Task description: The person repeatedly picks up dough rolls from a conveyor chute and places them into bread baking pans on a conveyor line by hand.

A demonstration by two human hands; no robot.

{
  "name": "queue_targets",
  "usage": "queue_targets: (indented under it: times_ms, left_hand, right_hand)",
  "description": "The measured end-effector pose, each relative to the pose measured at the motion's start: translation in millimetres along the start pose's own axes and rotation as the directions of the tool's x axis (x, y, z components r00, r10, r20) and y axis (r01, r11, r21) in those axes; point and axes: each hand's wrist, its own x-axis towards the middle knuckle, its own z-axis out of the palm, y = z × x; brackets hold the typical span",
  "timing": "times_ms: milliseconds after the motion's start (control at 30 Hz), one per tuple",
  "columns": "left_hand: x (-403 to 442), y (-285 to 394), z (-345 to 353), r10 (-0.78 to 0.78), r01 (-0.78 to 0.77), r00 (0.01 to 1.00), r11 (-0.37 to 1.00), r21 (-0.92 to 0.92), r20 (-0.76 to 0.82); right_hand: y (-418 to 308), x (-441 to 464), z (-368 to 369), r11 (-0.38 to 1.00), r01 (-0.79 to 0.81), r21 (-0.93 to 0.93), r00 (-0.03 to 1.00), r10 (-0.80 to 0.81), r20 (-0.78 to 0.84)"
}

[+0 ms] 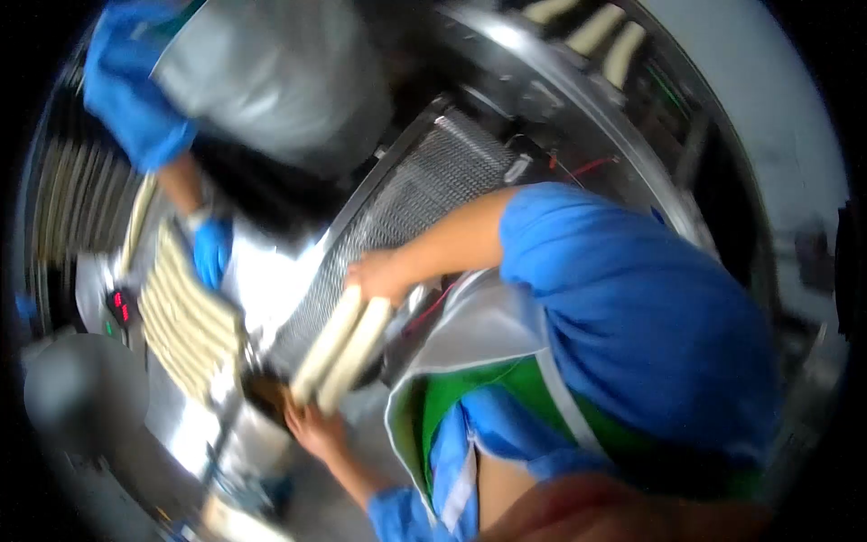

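Observation:
Two pale dough rolls (341, 350) lie side by side between my hands, slanting over the lower end of a metal mesh conveyor belt (424, 181). My right hand (379, 275) is closed around their upper ends. At their lower ends, my left hand (316, 429) has its fingers curled against the dough. Motion blur softens both hands, and the left fingertips are partly hidden. To the left of the rolls, a row of several similar dough rolls (185, 316) rests on a shiny metal surface.
Across from me, a co-worker's blue-gloved hand (212, 251) hangs beside the row of dough. A red digital display (122, 305) stands at the left. More dough rolls (596, 32) sit at the upper right, beyond a curved metal rim (578, 86).

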Motion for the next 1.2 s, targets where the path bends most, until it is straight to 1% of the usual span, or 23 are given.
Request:
queue_targets:
  times_ms: [33, 67, 133, 233, 300, 400, 467, 500, 600, 633, 733, 767, 833, 867, 900, 933, 967, 1000, 1033, 1067, 1100, 1133, 1200]
  left_hand:
    - [-4, -12, 13, 0.036, -0.036, 0.999, 0.999, -0.024, 0.008]
    - [5, 10, -5, -0.054, 0.063, 0.996, 0.990, -0.123, 0.069]
    - [26, -20, 40, 0.128, -0.117, 0.991, 0.974, -0.193, 0.048]
    - [50, -31, 74, 0.116, -0.054, 0.911, 0.985, -0.163, 0.397]
    - [63, -24, 83, 0.095, -0.046, 0.838, 0.993, -0.104, 0.538]
    - [69, 5, 62, 0.075, 0.004, 0.862, 0.988, -0.155, 0.501]
    - [73, 27, 39, 0.070, 0.016, 0.882, 0.984, -0.178, 0.467]
    - [76, 38, 31, -0.015, 0.122, 0.856, 0.977, -0.172, 0.518]
    - [80, 53, 25, -0.070, 0.149, 0.853, 0.983, -0.111, 0.518]
    - [84, 58, 23, -0.004, 0.030, 0.881, 0.998, -0.048, 0.473]
    - [96, 135, -24, 0.035, -0.018, 0.935, 0.999, -0.051, 0.354]
    - [112, 147, -21, 0.200, -0.220, 0.937, 0.975, 0.042, 0.285]
    - [139, 191, -36, 0.482, -0.495, 0.868, 0.860, 0.125, 0.118]
    - [148, 239, -57, 0.576, -0.579, 0.815, 0.805, 0.130, 0.065]
    - [156, 288, -78, 0.661, -0.655, 0.751, 0.741, 0.147, 0.012]
    - [164, 341, -100, 0.724, -0.718, 0.688, 0.672, 0.182, 0.042]
    - [181, 377, -90, 0.819, -0.794, 0.540, 0.572, 0.204, -0.194]
    - [180, 431, -116, 0.866, -0.849, 0.463, 0.494, 0.185, -0.187]
    - [187, 477, -126, 0.909, -0.891, 0.284, 0.368, 0.265, -0.306]
    - [187, 524, -142, 0.889, -0.921, 0.126, 0.270, 0.280, -0.441]
    - [168, 580, -185, 0.914, -0.953, 0.105, 0.206, 0.224, -0.391]
    - [153, 627, -209, 0.871, -0.959, -0.043, 0.101, 0.264, -0.490]
    - [134, 717, -237, 0.676, -0.956, -0.280, -0.130, 0.264, -0.681]
  right_hand:
    - [1, -6, 3, 1.000, 0.025, 0.014, 0.999, -0.025, -0.038]
    - [8, -5, 12, 1.000, 0.022, -0.016, 1.000, -0.022, -0.004]
    - [23, -13, 7, 1.000, 0.009, -0.016, 0.996, -0.011, -0.085]
    - [25, -33, -5, 0.997, -0.036, -0.069, 0.994, 0.029, -0.101]
    - [36, -40, 1, 0.994, -0.073, -0.078, 0.991, 0.064, -0.115]
    - [39, -54, -7, 0.991, -0.086, -0.103, 0.986, 0.070, -0.148]
    - [33, -64, -21, 0.983, -0.159, -0.095, 0.987, 0.157, -0.036]
    - [30, -72, -25, 0.980, -0.174, -0.094, 0.984, 0.169, -0.054]
    - [16, -113, -36, 0.974, -0.222, -0.040, 0.971, 0.217, -0.095]
    - [11, -132, -39, 0.970, -0.241, 0.010, 0.963, 0.240, -0.125]
    - [10, -197, -34, 0.962, -0.258, 0.085, 0.946, 0.270, -0.178]
    - [10, -232, -31, 0.941, -0.318, 0.116, 0.908, 0.337, -0.250]
    - [11, -305, -19, 0.882, -0.407, 0.236, 0.801, 0.469, -0.371]
    - [9, -344, -7, 0.842, -0.440, 0.312, 0.731, 0.538, -0.419]
    - [-9, -390, -11, 0.735, -0.490, 0.469, 0.637, 0.669, -0.383]
    - [-22, -427, -6, 0.673, -0.553, 0.491, 0.551, 0.738, -0.390]
    - [-39, -466, 6, 0.640, -0.568, 0.518, 0.420, 0.766, -0.486]
    - [-56, -504, 19, 0.607, -0.574, 0.549, 0.278, 0.775, -0.567]
    - [-71, -538, 32, 0.546, -0.561, 0.622, 0.215, 0.822, -0.528]
    - [-88, -562, 51, 0.414, -0.575, 0.706, 0.055, 0.880, -0.472]
    - [-108, -579, 52, 0.276, -0.705, 0.653, -0.076, 0.887, -0.456]
    - [-130, -592, 52, 0.112, -0.804, 0.584, -0.210, 0.866, -0.454]
    - [-150, -612, 64, -0.022, -0.672, 0.741, -0.456, 0.800, -0.390]
